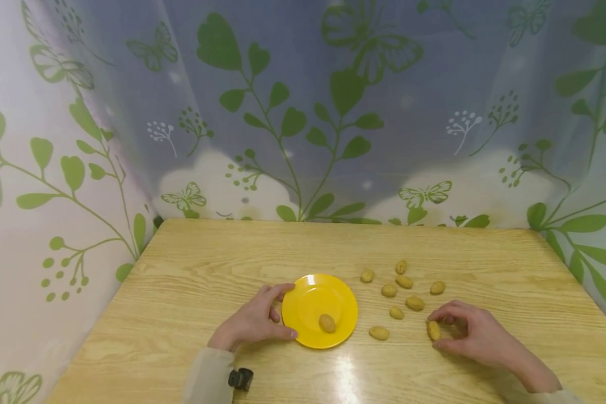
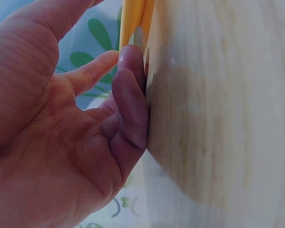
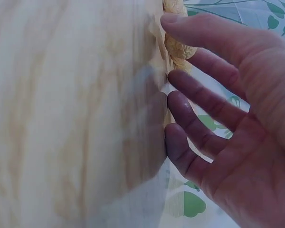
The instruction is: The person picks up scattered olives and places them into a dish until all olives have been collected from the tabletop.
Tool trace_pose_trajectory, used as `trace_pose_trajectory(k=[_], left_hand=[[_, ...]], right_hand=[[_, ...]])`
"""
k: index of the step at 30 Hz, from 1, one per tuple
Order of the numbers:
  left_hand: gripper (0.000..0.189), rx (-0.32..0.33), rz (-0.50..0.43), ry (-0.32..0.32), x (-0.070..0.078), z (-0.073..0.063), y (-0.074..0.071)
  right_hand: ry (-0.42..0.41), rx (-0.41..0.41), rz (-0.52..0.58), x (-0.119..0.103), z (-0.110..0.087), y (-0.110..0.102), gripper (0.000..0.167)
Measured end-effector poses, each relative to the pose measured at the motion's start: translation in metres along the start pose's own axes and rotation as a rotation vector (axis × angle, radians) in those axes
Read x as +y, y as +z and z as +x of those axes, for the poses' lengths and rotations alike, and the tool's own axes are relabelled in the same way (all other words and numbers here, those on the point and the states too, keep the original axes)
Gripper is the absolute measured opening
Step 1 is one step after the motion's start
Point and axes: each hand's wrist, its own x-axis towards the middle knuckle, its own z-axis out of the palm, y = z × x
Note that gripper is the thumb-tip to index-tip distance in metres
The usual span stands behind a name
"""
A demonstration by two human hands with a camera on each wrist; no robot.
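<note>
My left hand holds a round yellow plate by its left rim, thumb at the near side and fingers at the far side. In the left wrist view, the plate's edge shows beyond the curled fingers, which rest low against the table. One small potato lies on the plate, toward its near side. On the right, my right hand pinches another small potato between thumb and forefinger, low at the tabletop. The right wrist view shows this potato's wrinkled tan skin by the thumb; the other fingers touch the table.
Several more small potatoes lie scattered between the plate and my right hand, among them a near one and a far one. The wooden table ends at a printed curtain behind and at the sides.
</note>
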Motion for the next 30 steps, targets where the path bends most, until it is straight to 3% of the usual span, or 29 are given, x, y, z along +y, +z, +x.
trace_pose_trajectory(k=[12, 25, 30], left_hand=[[0.091, -0.003, -0.006, 0.001, 0.001, 0.000, 0.000], [0.092, -0.005, -0.021, -0.006, -0.001, 0.001, 0.000], [0.092, -0.005, -0.023, -0.004, -0.001, 0.001, 0.000]], right_hand=[[0.103, -0.071, 0.087, -0.007, 0.006, -0.005, 0.037], [0.003, 0.006, 0.105, -0.016, 0.017, 0.003, 0.036], [-0.018, -0.012, 0.145, -0.023, 0.024, 0.004, 0.036]])
